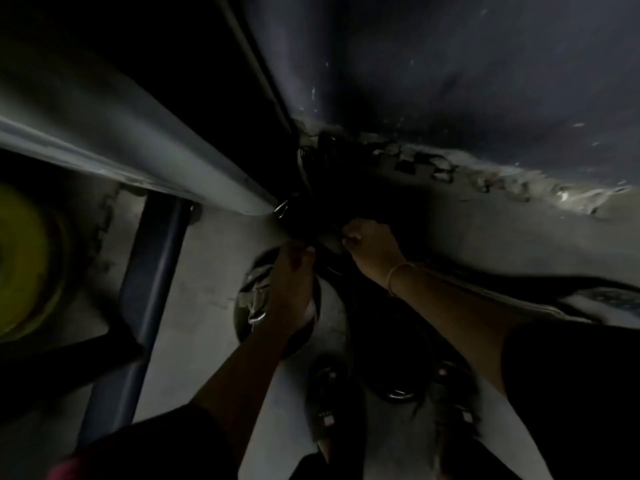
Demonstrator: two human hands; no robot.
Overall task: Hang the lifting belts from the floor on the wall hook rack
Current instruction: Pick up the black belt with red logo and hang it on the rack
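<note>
The scene is very dark. A heap of black lifting belts (322, 199) lies on the floor in the corner where the wall meets a pale post. Both my hands reach down into it. My left hand (294, 268) is closed around a black strap at the heap's near edge. My right hand (367, 244) pinches another part of the dark strap beside it. A metal buckle (282, 207) glints at the heap's left side. More belt with a shiny buckle (398, 393) lies between my feet. The wall hook rack is not in view.
A round metal plate (256, 303) with crumpled foil-like stuff lies under my left wrist. A yellow weight plate (24, 265) sits far left beside a blue frame bar (145, 282). The dark wall (450, 81) has crumbling plaster at its base. My sandalled feet (325, 403) stand below.
</note>
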